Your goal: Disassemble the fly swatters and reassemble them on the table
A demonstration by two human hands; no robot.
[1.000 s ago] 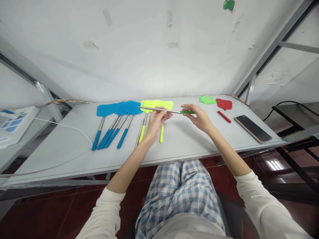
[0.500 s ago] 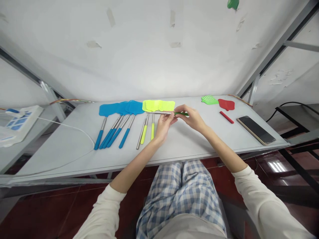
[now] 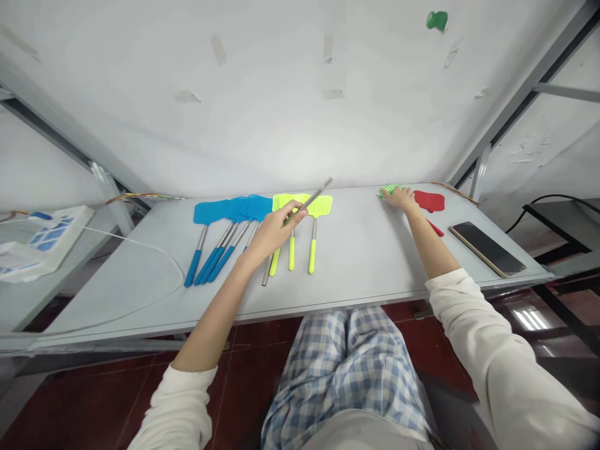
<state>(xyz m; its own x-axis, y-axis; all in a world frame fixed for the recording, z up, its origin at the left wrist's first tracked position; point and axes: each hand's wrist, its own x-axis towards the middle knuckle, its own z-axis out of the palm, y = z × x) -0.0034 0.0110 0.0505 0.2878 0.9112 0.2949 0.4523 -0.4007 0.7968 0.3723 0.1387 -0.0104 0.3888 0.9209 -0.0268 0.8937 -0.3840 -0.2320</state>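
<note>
My left hand [image 3: 276, 231] is closed around a telescopic metal rod [image 3: 317, 194] with a green handle, its bare end tilted up and to the right. Out to the right, my right hand [image 3: 404, 199] grips a green fly swatter head [image 3: 388, 189] at the back of the table, covering much of it. Under and beside my left hand lie yellow fly swatters [image 3: 313, 232] with yellow handles, and a bare metal rod [image 3: 265, 275]. Several blue fly swatters [image 3: 209, 212] lie further left. A red fly swatter head [image 3: 430, 200] and red handle [image 3: 437, 229] lie near my right hand.
A phone [image 3: 487, 249] lies at the right end of the grey table [image 3: 356, 269]. A white cable [image 3: 159, 251] curves across the left end. A white and blue device [image 3: 56, 244] stands at far left. Metal frame posts and a wall bound the back.
My right hand has let go of the green handle and moved right onto the green swatter head. My left hand has moved left, tilting the rod upward. A third yellow handle now shows.
</note>
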